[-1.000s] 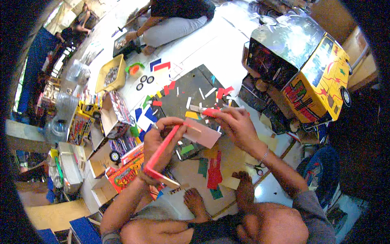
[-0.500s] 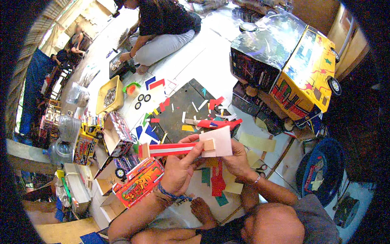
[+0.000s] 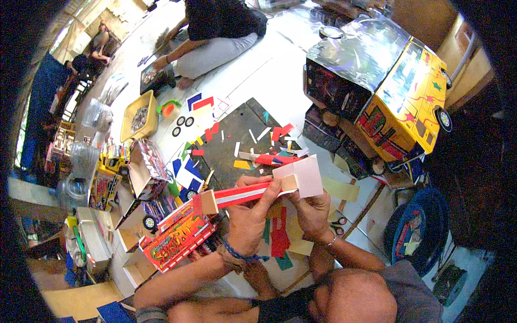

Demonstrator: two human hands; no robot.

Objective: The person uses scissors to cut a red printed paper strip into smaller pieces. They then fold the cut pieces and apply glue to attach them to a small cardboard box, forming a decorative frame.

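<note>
My left hand is closed around a long red-and-white wooden strip, thumb on top near its bare wood end. A small wooden block sits at the strip's other end. My right hand pinches a pale, whitish paper piece from below; the paper lies against the strip's bare end, its fingers partly hidden behind it. Just beyond my hands, a red-handled cutter rests on a dark board strewn with coloured scraps. Below them lie red paper and scissors.
A big yellow toy truck stands at right, above a blue basin. Toy truck bodies, including a red-orange one, crowd the left. A yellow tub and loose wheels lie farther off. Another person sits at the far side.
The paper and the strip's bare end have shifted right and tilted upward. The strip has turned, with its block end lower. My head view has moved slightly.
</note>
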